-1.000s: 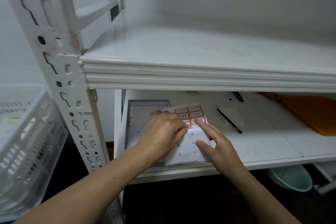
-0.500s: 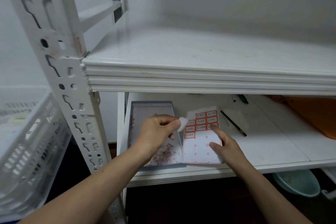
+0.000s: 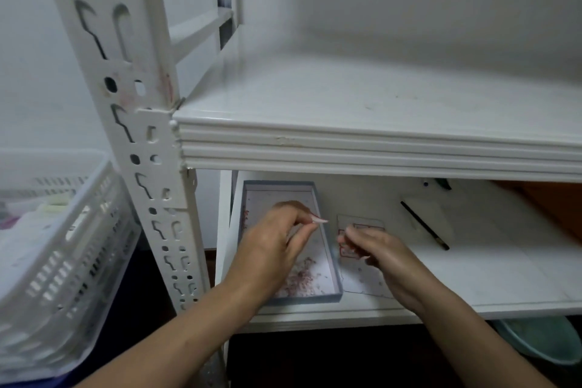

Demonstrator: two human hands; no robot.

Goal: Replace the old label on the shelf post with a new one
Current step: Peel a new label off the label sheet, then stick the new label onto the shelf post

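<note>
Left hand (image 3: 274, 242) pinches a small white paper label (image 3: 318, 221) in its fingers above a shallow grey tray (image 3: 308, 299) on the lower shelf (image 3: 472, 277); right hand (image 3: 387, 255) rests curled fingers on the red-bordered white label sheet (image 3: 363, 281) (grip unclear, blurred).

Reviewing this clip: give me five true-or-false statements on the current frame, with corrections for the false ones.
1. The left hand pinches a small white label above the tray. True.
2. The tray holds nothing. False: pinkish scraps lie in it.
3. The right hand is on the label sheet. True.
4. The black pen lies in the white basket. False: it lies on the lower shelf, right of the sheet.
5. The new label is stuck on the shelf post. False: it is between the left fingers.
</note>
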